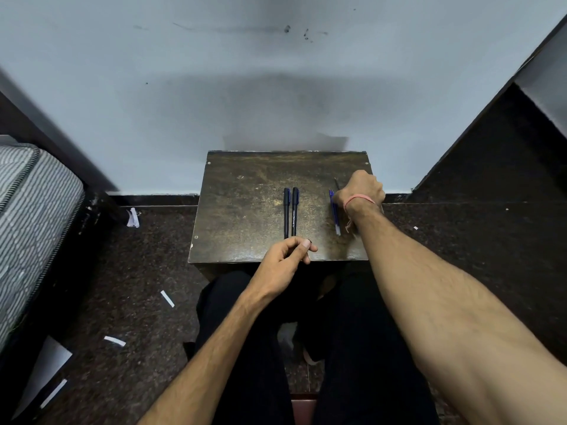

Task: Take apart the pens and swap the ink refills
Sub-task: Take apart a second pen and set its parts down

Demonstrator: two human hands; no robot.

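Two slim black pens (290, 212) lie side by side, parallel, on a scuffed, dull brown wooden table (245, 210). A translucent blue pen (334, 211) lies just beside the right hand (362, 188), which curls round a thin dark piece. The left hand (287, 259) hovers at the near edge, just below the black pens, pinching a small dark part.

From my feed: a worn bench (245, 210) carries two black pens (290, 211) beyond my left hand (283, 262), a blue pen (334, 211) beside my right hand (362, 187).
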